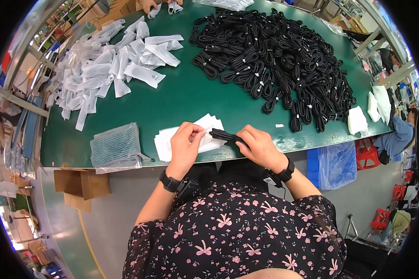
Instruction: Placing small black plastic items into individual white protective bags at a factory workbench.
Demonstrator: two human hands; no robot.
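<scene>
Near the front edge of the green table, my right hand (257, 146) grips a bundled black cable (225, 136), its looped end pointing left. My left hand (187, 141) has its thumb and fingertips pinched together on the edge of a white bag (208, 129), close to the cable's tip. More white bags (164, 144) lie fanned in a flat stack under and beside that hand. A large heap of bundled black cables (274, 56) covers the far right. At the far left is a pile of filled white bags (111, 65).
A folded blue-grey striped cloth (115, 146) in clear plastic lies left of the stack. White sheets (357, 121) hang at the right edge. Below stand a cardboard box (81, 183) and a blue bin (333, 167). Another person's hands (149, 5) show across the green table (177, 100).
</scene>
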